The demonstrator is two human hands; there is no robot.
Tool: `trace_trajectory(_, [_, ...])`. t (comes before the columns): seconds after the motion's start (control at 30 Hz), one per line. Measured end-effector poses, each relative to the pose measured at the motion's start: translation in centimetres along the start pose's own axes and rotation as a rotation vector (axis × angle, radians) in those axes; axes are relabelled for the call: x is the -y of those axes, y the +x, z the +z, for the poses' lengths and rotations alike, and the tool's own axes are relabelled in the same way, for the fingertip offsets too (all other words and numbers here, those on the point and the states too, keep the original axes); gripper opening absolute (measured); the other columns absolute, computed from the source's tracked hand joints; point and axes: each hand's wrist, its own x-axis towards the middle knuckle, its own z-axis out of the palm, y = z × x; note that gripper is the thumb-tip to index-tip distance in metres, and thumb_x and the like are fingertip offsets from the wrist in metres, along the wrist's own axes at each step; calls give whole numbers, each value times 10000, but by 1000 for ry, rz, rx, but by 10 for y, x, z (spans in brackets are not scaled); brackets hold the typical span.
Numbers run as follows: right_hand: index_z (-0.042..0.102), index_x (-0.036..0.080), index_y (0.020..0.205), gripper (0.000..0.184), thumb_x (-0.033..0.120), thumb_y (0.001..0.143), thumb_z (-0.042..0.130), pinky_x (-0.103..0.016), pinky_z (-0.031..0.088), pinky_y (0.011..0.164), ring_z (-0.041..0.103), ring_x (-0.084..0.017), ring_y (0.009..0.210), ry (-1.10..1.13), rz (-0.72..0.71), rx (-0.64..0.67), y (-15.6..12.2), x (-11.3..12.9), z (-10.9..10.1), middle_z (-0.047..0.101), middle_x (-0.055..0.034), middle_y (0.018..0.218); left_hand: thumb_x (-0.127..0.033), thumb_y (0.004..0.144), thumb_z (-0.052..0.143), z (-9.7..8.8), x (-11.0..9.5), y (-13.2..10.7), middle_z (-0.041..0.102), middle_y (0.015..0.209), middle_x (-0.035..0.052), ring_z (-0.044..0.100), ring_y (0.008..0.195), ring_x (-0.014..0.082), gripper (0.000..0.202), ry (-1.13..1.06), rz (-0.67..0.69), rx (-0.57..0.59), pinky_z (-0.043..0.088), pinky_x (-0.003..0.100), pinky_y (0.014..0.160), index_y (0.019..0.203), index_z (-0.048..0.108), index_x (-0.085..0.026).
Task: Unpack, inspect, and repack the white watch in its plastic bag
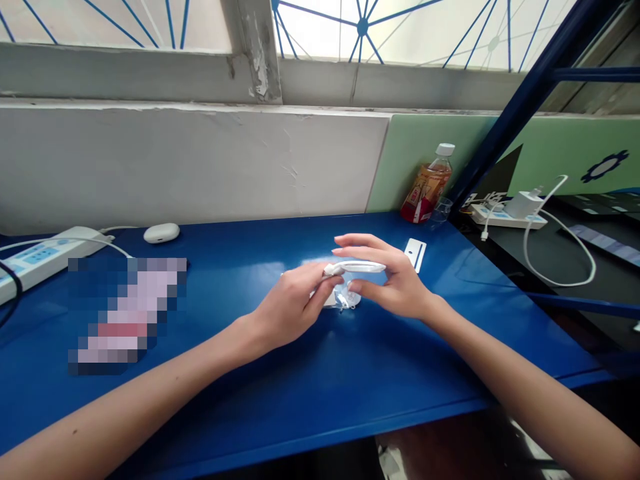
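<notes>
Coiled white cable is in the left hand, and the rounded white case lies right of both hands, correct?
No: the head view shows the rounded white case left of the left hand, which does hold the coiled white cable.

a blue desk bears bottle, white case, power strip.

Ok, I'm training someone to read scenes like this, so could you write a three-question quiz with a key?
1. True or false: the white earbuds case lies on the blue tabletop.
2. The white cable in the left hand is:
A) stretched straight
B) coiled
C) lying on the tabletop
3. Fill in: the cap of the drink bottle is ____.

Key: 1. True; 2. B; 3. white
</notes>
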Motion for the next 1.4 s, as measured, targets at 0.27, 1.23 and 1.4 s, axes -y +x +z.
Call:
trace_trajectory(0.27, [701, 232, 1191, 458, 569, 955, 499, -461, 471, 1077, 572, -287, 1293, 588, 329, 110, 37, -2, 20, 638, -74, 1380, -518, 989, 532, 11, -23, 5, 739, 833, 100, 737, 782, 218, 417, -1157, -610, 191, 577, 351, 775, 1049, 638, -119])
trace_trajectory(1.23, [591, 3, 1226, 614, 440, 1048, 198, -365, 484, 1056, 691, -244, 1123, 1343, 745, 162, 67, -12, 29, 705, -218, 1223, -290, 1083, 293, 20, -17, 6, 762, 874, 172, 771, 799, 240, 390, -1421, -899, 102, 598, 376, 803, 1020, 617, -83])
trace_trajectory(1.4, [597, 27, 1241, 639, 431, 1063, 135, -374, 457, 1081, 689, -234, 1125, 1348, 722, 173, 64, -15, 30, 691, -196, 1265, -302, 1085, 284, 19, -17, 7, 755, 870, 183, 766, 776, 228, 452, -1455, -919, 130, 601, 354, 790, 1018, 648, -43])
